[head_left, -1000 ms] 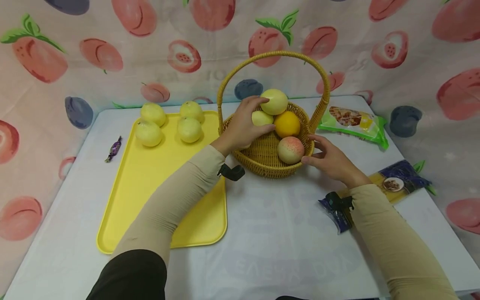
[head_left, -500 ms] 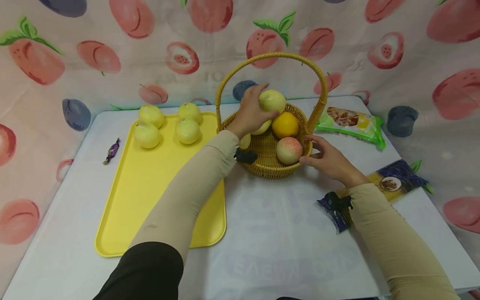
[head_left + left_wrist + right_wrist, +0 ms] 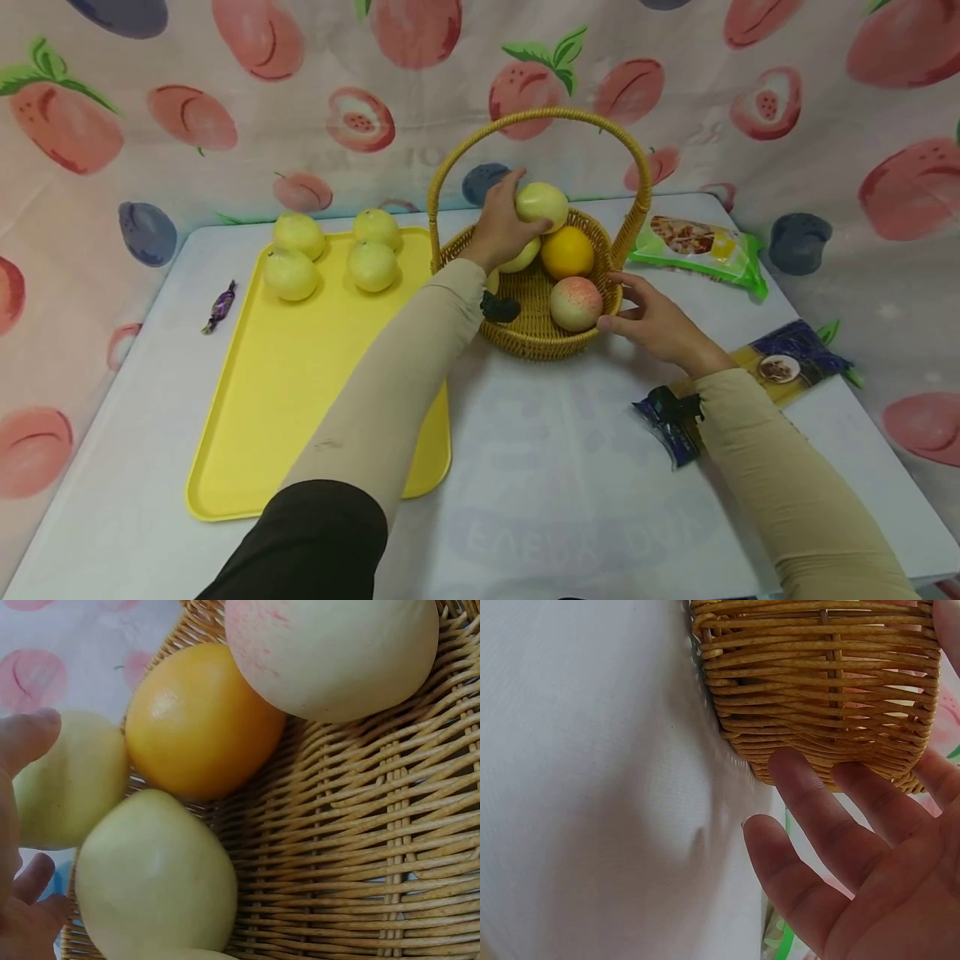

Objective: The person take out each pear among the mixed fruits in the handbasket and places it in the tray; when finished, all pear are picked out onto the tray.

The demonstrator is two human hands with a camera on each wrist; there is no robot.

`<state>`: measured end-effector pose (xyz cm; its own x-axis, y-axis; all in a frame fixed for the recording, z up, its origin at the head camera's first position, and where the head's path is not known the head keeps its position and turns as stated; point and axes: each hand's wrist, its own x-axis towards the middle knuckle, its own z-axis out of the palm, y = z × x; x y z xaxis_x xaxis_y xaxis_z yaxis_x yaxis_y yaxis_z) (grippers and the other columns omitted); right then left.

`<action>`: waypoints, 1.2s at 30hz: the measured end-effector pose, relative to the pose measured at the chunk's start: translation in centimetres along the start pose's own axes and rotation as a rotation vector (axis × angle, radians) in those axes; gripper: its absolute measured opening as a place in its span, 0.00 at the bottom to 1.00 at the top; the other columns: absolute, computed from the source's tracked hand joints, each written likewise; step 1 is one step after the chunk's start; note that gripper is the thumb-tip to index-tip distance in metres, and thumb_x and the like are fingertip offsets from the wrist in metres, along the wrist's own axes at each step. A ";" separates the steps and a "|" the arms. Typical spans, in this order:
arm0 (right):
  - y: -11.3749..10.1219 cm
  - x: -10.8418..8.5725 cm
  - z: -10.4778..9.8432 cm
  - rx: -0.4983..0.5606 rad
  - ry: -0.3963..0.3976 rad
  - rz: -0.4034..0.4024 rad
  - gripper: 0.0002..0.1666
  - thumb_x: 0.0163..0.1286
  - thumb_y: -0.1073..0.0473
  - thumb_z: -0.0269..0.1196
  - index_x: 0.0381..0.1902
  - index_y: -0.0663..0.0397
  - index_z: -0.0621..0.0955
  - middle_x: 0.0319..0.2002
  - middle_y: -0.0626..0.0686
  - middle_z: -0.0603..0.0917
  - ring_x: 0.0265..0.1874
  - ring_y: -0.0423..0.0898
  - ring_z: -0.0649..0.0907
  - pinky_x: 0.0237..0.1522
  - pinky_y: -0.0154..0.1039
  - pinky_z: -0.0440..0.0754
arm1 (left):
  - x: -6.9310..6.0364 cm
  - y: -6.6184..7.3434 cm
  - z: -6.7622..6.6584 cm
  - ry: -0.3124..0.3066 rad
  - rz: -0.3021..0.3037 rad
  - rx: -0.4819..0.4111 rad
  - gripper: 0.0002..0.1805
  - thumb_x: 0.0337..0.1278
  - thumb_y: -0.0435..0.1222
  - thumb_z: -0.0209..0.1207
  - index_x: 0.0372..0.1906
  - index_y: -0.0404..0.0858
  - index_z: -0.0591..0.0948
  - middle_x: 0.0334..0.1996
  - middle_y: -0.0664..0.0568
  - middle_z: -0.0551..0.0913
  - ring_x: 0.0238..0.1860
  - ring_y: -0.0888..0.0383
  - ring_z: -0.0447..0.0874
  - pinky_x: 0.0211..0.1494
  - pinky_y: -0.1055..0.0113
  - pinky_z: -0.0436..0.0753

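A pale yellow-green pear (image 3: 542,204) sits at the back of the wicker basket (image 3: 542,343), between the thumb and fingers of my left hand (image 3: 498,225). Whether the basket bears its weight cannot be told. Close to it are a second pear (image 3: 157,877), an orange (image 3: 567,252) and a reddish-cream peach (image 3: 576,303). Another pear (image 3: 191,954) shows only in part, under the left wrist. On the basket's right side, my right hand (image 3: 656,321) touches the rim with thumb and index finger spread. Its other fingers (image 3: 799,877) are extended and apart beside the outer wall.
A yellow tray (image 3: 315,400) on the left bears several pears (image 3: 291,275) at its far end. Beyond it lies a purple wrapped candy (image 3: 220,307). Right of the basket are a green snack bag (image 3: 701,248) and a blue-and-gold packet (image 3: 780,362). The basket handle (image 3: 551,113) arches overhead.
My left wrist has moved forward and right over the basket, and its index finger has shifted from the pear's top toward its far side. My right hand stays at the rim.
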<state>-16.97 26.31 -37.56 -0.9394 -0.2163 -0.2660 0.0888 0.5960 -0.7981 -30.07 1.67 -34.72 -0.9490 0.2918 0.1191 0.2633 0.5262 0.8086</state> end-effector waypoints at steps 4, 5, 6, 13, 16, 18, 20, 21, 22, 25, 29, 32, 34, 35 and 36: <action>0.1 0.0 0.0 0.001 0.002 -0.007 0.57 0.67 0.38 0.67 0.81 0.48 0.49 0.78 0.60 0.53 0.64 0.63 0.73 0.64 0.66 0.66 | 0.2 -0.2 0.4 -0.008 -0.011 -0.014 0.48 0.62 0.46 0.67 0.80 0.48 0.52 0.76 0.45 0.55 0.69 0.50 0.63 0.62 0.58 0.73; 0.1 0.0 0.0 0.001 0.002 -0.009 0.57 0.67 0.38 0.67 0.81 0.48 0.49 0.78 0.60 0.53 0.64 0.64 0.73 0.64 0.66 0.66 | 0.2 -0.2 0.5 -0.009 -0.012 -0.014 0.48 0.62 0.46 0.67 0.80 0.48 0.53 0.75 0.44 0.56 0.69 0.50 0.64 0.62 0.57 0.73; 0.1 0.0 0.0 0.000 0.002 -0.011 0.57 0.67 0.38 0.67 0.81 0.48 0.49 0.78 0.61 0.53 0.64 0.64 0.73 0.64 0.66 0.66 | 0.3 -0.2 0.6 -0.011 -0.011 -0.010 0.48 0.62 0.46 0.67 0.80 0.47 0.53 0.75 0.44 0.57 0.68 0.50 0.65 0.62 0.57 0.73; 0.0 0.2 0.1 -0.013 0.005 -0.015 0.56 0.67 0.39 0.67 0.81 0.48 0.50 0.78 0.61 0.54 0.65 0.64 0.72 0.63 0.67 0.67 | 0.4 -0.2 0.8 -0.036 -0.003 0.013 0.45 0.63 0.44 0.67 0.79 0.45 0.56 0.73 0.45 0.63 0.66 0.50 0.68 0.61 0.58 0.74; 0.1 0.2 0.1 -0.013 0.004 -0.014 0.57 0.67 0.38 0.67 0.81 0.48 0.50 0.78 0.61 0.54 0.65 0.64 0.72 0.63 0.67 0.67 | 0.3 -0.1 0.8 -0.032 -0.005 0.021 0.44 0.64 0.44 0.66 0.79 0.44 0.57 0.72 0.45 0.64 0.66 0.50 0.68 0.61 0.57 0.74; 0.1 0.2 0.1 -0.014 0.003 -0.012 0.57 0.67 0.38 0.67 0.81 0.48 0.49 0.78 0.61 0.54 0.65 0.64 0.72 0.63 0.67 0.67 | 0.3 0.0 0.8 -0.025 -0.013 0.028 0.42 0.64 0.44 0.66 0.78 0.45 0.58 0.71 0.45 0.64 0.65 0.50 0.69 0.60 0.57 0.74; 0.1 0.1 0.0 -0.015 0.003 -0.014 0.57 0.67 0.38 0.67 0.81 0.48 0.49 0.78 0.61 0.54 0.65 0.64 0.72 0.63 0.67 0.67 | 0.3 0.1 0.9 -0.016 -0.007 0.043 0.41 0.64 0.45 0.66 0.77 0.46 0.60 0.70 0.44 0.65 0.64 0.50 0.69 0.59 0.57 0.75; 0.2 0.1 0.0 -0.013 0.003 -0.017 0.57 0.67 0.38 0.67 0.81 0.48 0.49 0.78 0.61 0.54 0.65 0.64 0.72 0.63 0.67 0.67 | 0.2 0.1 1.0 -0.011 -0.006 0.044 0.41 0.63 0.45 0.66 0.77 0.46 0.61 0.70 0.44 0.65 0.63 0.50 0.69 0.59 0.57 0.75; 0.2 0.1 0.0 -0.015 0.001 -0.018 0.58 0.67 0.38 0.67 0.81 0.48 0.49 0.78 0.61 0.54 0.65 0.64 0.72 0.63 0.67 0.67 | 0.1 0.1 1.0 -0.005 -0.004 0.051 0.41 0.63 0.45 0.67 0.76 0.47 0.62 0.69 0.44 0.65 0.63 0.51 0.69 0.58 0.58 0.75; 0.3 0.0 0.0 -0.011 -0.002 -0.028 0.57 0.67 0.39 0.67 0.81 0.49 0.49 0.77 0.61 0.54 0.64 0.64 0.73 0.63 0.66 0.68 | -0.1 0.3 1.0 0.006 0.004 0.064 0.40 0.61 0.47 0.68 0.75 0.47 0.63 0.68 0.44 0.65 0.61 0.51 0.69 0.57 0.58 0.75; 0.4 0.0 0.0 -0.009 -0.007 -0.030 0.57 0.68 0.40 0.67 0.81 0.49 0.49 0.77 0.61 0.54 0.64 0.64 0.73 0.62 0.66 0.68 | -0.5 0.9 0.7 -0.004 -0.004 0.048 0.41 0.60 0.48 0.68 0.75 0.50 0.63 0.67 0.44 0.61 0.57 0.52 0.71 0.55 0.58 0.76; 0.3 0.0 -0.1 -0.017 -0.006 -0.032 0.57 0.67 0.40 0.67 0.81 0.49 0.49 0.77 0.62 0.54 0.64 0.65 0.72 0.62 0.66 0.69 | -0.8 1.5 0.3 -0.034 0.005 0.030 0.41 0.61 0.47 0.68 0.75 0.51 0.62 0.68 0.43 0.59 0.56 0.52 0.72 0.55 0.58 0.77; 0.3 0.0 -0.1 -0.020 -0.006 -0.032 0.57 0.68 0.40 0.67 0.81 0.49 0.48 0.77 0.61 0.54 0.65 0.65 0.72 0.62 0.66 0.69 | -1.1 1.9 0.0 -0.054 0.026 0.030 0.41 0.60 0.46 0.68 0.75 0.50 0.62 0.68 0.43 0.58 0.56 0.52 0.71 0.55 0.58 0.76; 0.3 0.0 -0.1 -0.021 -0.007 -0.035 0.57 0.68 0.40 0.67 0.81 0.49 0.48 0.77 0.61 0.54 0.65 0.65 0.72 0.62 0.66 0.69 | -1.3 2.1 -0.2 -0.064 0.038 0.033 0.41 0.60 0.46 0.68 0.75 0.50 0.61 0.68 0.44 0.58 0.57 0.52 0.70 0.55 0.59 0.76; 0.3 0.0 -0.1 -0.021 -0.008 -0.036 0.57 0.68 0.40 0.67 0.81 0.50 0.48 0.77 0.62 0.54 0.65 0.65 0.72 0.62 0.66 0.68 | -1.4 2.2 -0.3 -0.073 0.054 0.037 0.42 0.60 0.46 0.69 0.75 0.48 0.61 0.68 0.44 0.59 0.57 0.53 0.70 0.55 0.59 0.76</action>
<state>-17.01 26.55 -37.75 -0.9392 -0.2443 -0.2415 0.0476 0.6036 -0.7958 -28.20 2.20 -32.93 -0.9187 0.3769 0.1183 0.3209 0.5371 0.7801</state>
